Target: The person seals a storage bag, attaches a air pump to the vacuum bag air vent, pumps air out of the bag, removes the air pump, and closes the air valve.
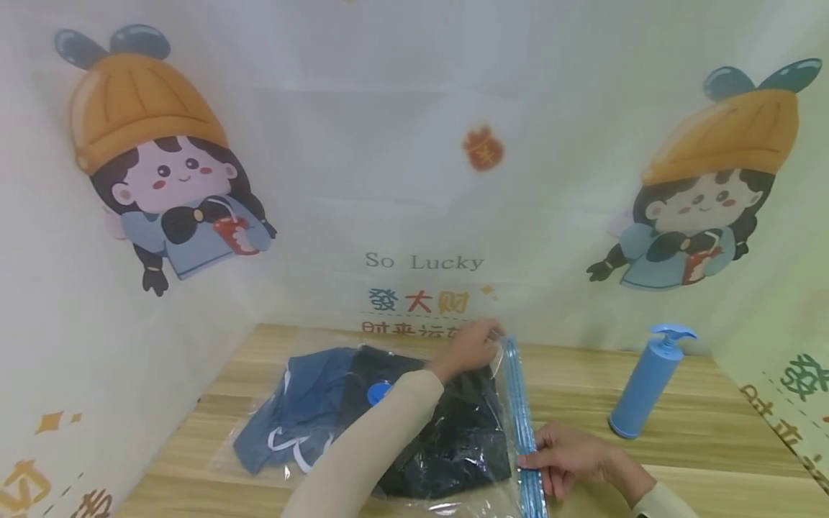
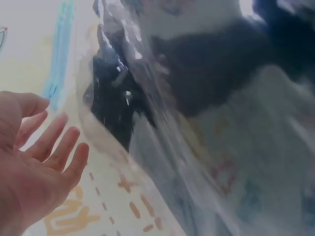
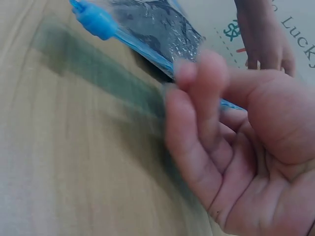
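Note:
A clear vacuum storage bag (image 1: pixel 447 493) lies flat on the table with folded dark clothing (image 1: pixel 466 432) and a blue garment with white drawstrings (image 1: pixel 317 388) inside. Its blue zip strip (image 1: pixel 516 388) runs along the right side. My left hand (image 1: pixel 473 349) pinches the strip's far end between thumb and index finger; its other fingers are loose in the left wrist view. Nearer the front, my right hand (image 1: pixel 573 457) pinches the same strip between thumb and fingers. A blue slider (image 3: pixel 96 19) sits on the strip in the right wrist view.
A blue hand pump (image 1: pixel 648 388) stands upright on the wooden table (image 1: pixel 583 381), right of the bag. A blue round valve (image 1: pixel 378 392) shows on the bag's top. Printed cloth walls (image 1: pixel 414 180) close off the back and both sides.

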A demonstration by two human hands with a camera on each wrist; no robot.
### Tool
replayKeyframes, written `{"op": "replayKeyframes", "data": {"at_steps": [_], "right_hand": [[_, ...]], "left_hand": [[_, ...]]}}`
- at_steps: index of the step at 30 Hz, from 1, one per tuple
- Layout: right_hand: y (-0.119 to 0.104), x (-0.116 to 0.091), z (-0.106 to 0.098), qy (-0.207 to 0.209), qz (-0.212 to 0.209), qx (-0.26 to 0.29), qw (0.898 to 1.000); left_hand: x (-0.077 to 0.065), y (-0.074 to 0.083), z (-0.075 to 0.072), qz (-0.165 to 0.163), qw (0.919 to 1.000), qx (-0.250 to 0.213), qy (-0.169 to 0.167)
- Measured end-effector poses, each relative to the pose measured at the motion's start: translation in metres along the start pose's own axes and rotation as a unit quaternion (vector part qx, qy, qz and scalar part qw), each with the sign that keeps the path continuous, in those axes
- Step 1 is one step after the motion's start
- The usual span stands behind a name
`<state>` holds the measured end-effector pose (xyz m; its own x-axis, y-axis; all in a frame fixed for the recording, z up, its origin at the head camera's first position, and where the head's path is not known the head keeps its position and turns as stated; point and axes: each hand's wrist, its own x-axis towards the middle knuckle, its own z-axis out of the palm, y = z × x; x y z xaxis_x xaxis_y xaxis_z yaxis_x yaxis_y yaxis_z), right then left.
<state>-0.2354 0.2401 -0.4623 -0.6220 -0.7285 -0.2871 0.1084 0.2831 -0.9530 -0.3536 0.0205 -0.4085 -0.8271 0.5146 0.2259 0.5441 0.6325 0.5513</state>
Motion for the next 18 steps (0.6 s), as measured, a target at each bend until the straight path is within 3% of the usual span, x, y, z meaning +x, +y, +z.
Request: {"op": "replayKeyframes", "data": {"at_steps": [6, 9, 11, 12, 14, 18], "right_hand": [[-0.004, 0.005, -0.007, 0.090, -0.037, -0.053, 0.994], [-0.005, 0.007, -0.009, 0.134, -0.047, -0.076, 0.987], [-0.005, 0.009, -0.011, 0.152, -0.049, -0.078, 0.984], [-0.005, 0.009, -0.011, 0.160, -0.049, -0.078, 0.983], [-0.004, 0.009, -0.013, 0.172, -0.042, -0.070, 0.982], [-0.002, 0.009, -0.016, 0.194, -0.019, -0.067, 0.978]], "left_hand": [[-0.017, -0.014, -0.022, 0.022, 0.9985, 0.015, -0.048], [-0.031, -0.020, -0.039, 0.022, 0.9945, 0.028, -0.099], [-0.043, -0.024, -0.051, 0.013, 0.9887, 0.066, -0.134], [-0.043, -0.045, -0.045, 0.020, 0.9856, 0.089, -0.142], [-0.061, -0.047, -0.054, -0.012, 0.9761, 0.125, -0.177], [-0.100, -0.053, -0.061, -0.110, 0.9502, 0.190, -0.221]]}}
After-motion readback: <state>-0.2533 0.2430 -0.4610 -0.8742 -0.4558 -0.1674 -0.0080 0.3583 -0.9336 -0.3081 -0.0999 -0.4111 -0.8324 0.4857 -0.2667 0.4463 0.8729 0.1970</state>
